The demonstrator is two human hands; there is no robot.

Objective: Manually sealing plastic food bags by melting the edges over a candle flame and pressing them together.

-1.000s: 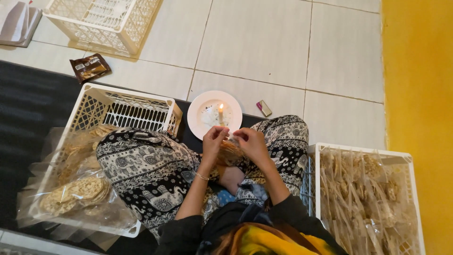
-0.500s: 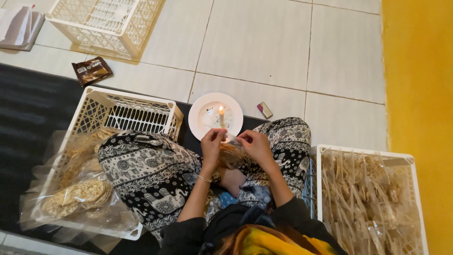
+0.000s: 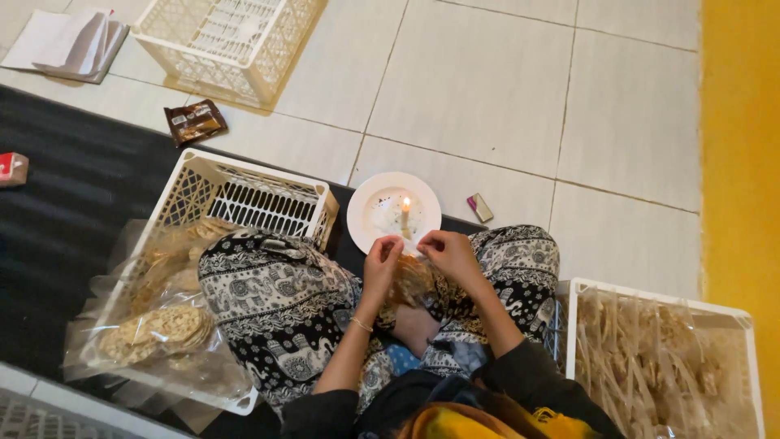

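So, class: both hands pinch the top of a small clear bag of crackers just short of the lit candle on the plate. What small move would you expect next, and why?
Probably a short push forward, bringing the bag's top edge to the candle flame. The left hand and right hand grip the bag of crackers at its top, just short of the white plate, so the mouth looks ready for the flame.

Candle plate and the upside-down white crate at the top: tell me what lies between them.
Only bare floor tiles lie between the white plate with its lit candle and the upturned white crate, as the head view shows.
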